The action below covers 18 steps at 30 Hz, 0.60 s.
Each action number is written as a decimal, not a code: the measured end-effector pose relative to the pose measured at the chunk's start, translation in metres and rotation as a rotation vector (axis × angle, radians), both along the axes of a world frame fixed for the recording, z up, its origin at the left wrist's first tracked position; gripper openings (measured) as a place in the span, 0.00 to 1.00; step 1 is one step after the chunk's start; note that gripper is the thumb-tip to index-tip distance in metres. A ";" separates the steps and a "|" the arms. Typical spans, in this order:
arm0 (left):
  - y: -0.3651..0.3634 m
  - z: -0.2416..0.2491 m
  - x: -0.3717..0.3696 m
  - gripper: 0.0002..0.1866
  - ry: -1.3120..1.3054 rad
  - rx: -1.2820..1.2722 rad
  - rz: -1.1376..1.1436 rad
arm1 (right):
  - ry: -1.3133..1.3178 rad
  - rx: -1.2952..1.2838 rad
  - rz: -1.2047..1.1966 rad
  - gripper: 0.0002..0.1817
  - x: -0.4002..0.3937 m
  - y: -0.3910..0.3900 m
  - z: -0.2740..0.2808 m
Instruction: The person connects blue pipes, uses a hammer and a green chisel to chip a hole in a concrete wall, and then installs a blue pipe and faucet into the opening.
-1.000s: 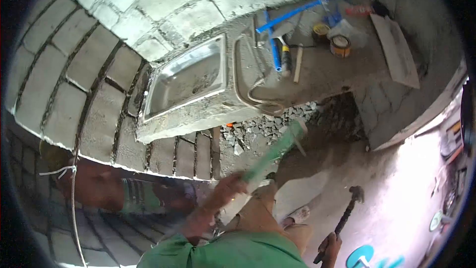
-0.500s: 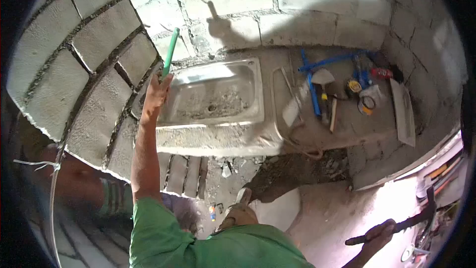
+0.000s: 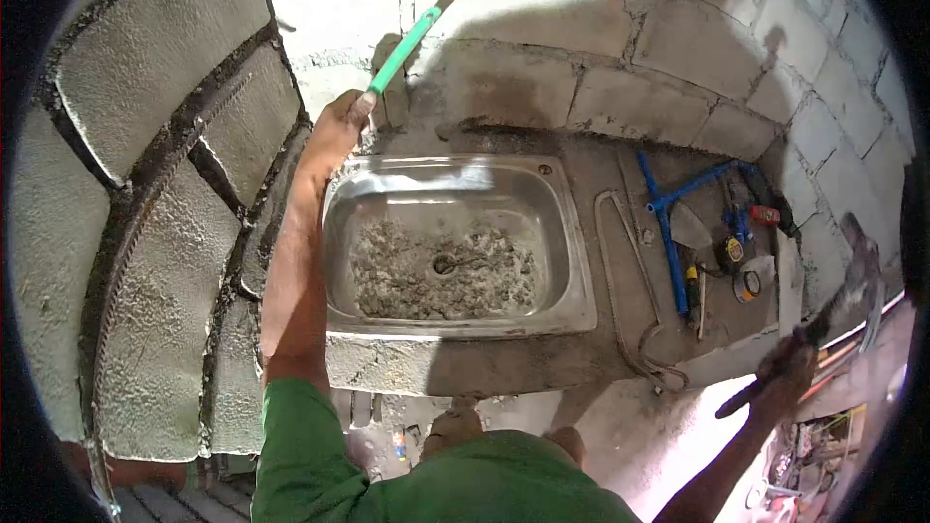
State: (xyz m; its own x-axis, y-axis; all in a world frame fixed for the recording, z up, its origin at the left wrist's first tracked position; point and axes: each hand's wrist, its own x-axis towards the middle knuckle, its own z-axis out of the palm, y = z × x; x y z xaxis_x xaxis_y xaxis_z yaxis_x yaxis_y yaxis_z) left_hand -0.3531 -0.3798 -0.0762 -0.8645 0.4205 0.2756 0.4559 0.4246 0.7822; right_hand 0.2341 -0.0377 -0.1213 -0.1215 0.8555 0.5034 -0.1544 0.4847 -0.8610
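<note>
My left hand (image 3: 344, 131) is closed round the lower end of a green rod (image 3: 402, 53), which slants up and to the right in front of the block wall. The kind of tool this rod is does not show clearly. Below and to the right of that hand lies the steel sink basin (image 3: 579, 252), set in the counter, with wet-looking grey rubble (image 3: 397, 276) spread over its bottom. Out at the right, my right hand (image 3: 785, 373) grips the handle of a hammer (image 3: 825, 322), its head pointing up and away from me.
On the counter's right side lie blue pipes (image 3: 666, 242), a trowel (image 3: 690, 226), a tape measure (image 3: 731, 250), a roll of tape (image 3: 747, 285) and a bent hose (image 3: 612, 281). Rough block walls (image 3: 170, 300) enclose the left and back. A bare limb (image 3: 145, 473) shows at lower left.
The view has shifted closer to the sink. The green rod now leans further right. My right hand has risen with the hammer, whose head now stands higher beside the right wall.
</note>
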 end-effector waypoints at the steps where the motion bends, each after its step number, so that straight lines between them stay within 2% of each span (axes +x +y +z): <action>1: 0.000 -0.007 -0.010 0.31 -0.004 0.046 -0.028 | 0.073 -0.064 0.016 0.26 -0.032 -0.011 0.012; 2: 0.000 -0.013 -0.018 0.34 -0.005 0.091 -0.053 | 0.066 -0.089 0.024 0.28 -0.056 -0.020 0.024; 6: -0.002 -0.007 -0.011 0.36 -0.010 0.090 -0.027 | 0.061 -0.005 0.330 0.31 -0.138 -0.049 0.063; 8: 0.004 -0.013 -0.010 0.36 0.010 0.180 -0.009 | 0.029 0.019 0.382 0.30 -0.168 -0.054 0.071; 10: 0.007 -0.012 -0.011 0.35 -0.027 0.120 0.010 | -0.005 0.031 0.433 0.28 -0.191 -0.036 0.062; 12: 0.009 -0.013 -0.014 0.34 0.016 0.130 0.018 | -0.260 0.501 0.053 0.25 -0.215 -0.007 0.047; 13: 0.009 -0.011 -0.014 0.34 0.012 0.095 0.018 | -0.250 0.505 0.057 0.25 -0.224 -0.007 0.052; 14: 0.010 -0.008 -0.013 0.34 0.009 0.061 0.018 | -0.258 0.453 0.174 0.23 -0.239 -0.027 0.065; 15: 0.013 -0.008 -0.009 0.39 0.088 0.129 -0.006 | -0.267 0.398 0.288 0.21 -0.251 -0.042 0.074; 18: 0.022 -0.014 -0.025 0.39 0.123 0.115 -0.006 | -0.386 0.296 0.328 0.18 -0.277 -0.051 0.083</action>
State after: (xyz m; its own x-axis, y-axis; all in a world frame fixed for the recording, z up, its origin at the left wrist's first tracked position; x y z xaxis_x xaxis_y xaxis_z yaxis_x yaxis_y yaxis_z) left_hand -0.3779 -0.3582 -0.0904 -0.8186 0.3852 0.4260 0.5537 0.3319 0.7637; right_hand -0.0425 -0.0891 -0.0384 -0.5780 0.5721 0.5819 -0.0391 0.6929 -0.7200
